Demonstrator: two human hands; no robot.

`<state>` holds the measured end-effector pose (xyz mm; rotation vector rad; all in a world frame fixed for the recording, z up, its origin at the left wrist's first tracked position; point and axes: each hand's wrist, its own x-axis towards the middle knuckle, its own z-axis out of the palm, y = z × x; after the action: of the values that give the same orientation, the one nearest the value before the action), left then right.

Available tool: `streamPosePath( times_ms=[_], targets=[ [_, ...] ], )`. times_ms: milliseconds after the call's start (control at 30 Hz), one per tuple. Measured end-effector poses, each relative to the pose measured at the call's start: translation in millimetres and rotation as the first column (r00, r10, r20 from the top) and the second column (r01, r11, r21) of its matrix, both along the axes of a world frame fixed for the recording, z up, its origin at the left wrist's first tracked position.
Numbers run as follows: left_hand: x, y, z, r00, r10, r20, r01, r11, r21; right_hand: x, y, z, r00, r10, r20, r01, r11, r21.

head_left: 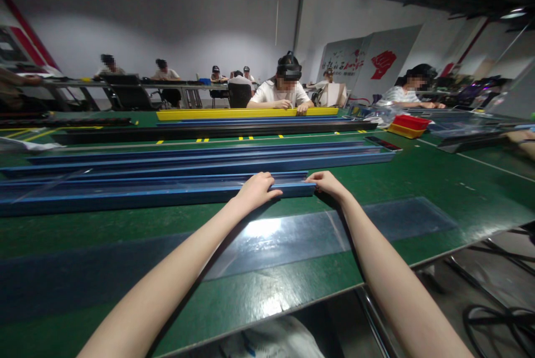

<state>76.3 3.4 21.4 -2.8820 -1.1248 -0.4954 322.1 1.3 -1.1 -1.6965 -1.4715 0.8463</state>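
Head view: looking forward and down at a blue channel (125, 200), laid lengthwise on the green worktop (438, 174). Cut off at the left edge of the view, its end there out of sight. Long, straight and open-topped, with upright walls and a faint sheen inside; hard to say whether from film or bare surface. Partly hidden under the left hand (256, 190), with fingers bent over into the channel and thumb stretched along the near wall; impossible to tell whether gripping or only resting. At the channel's right end, the right hand (328, 184), with fingertips drawn close together; too small to make out anything between them. In front, a clear sheet (301, 235), flat, whitened by glare, crossed by both forearms (196, 257) and dim toward the left. Behind, more blue channels (271, 164); farther off, a yellow channel (229, 115), touched by another person's hands (304, 107).
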Motion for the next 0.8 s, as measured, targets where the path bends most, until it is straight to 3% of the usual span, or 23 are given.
streamPosePath(
  times_ms=[600,800],
  targets=[
    [-1.5,0.2,-3.8,1.000,-0.023,0.011,0.023,0.999,0.023,-0.1,-1.8,3.6,1.000,0.005,-0.015,-0.005,1.000,0.010],
    [-1.5,-0.2,-4.4,0.993,-0.004,0.119,0.003,1.000,0.005,2.6,-1.3,4.7,0.997,-0.049,-0.056,0.050,0.998,0.024]
  ],
)
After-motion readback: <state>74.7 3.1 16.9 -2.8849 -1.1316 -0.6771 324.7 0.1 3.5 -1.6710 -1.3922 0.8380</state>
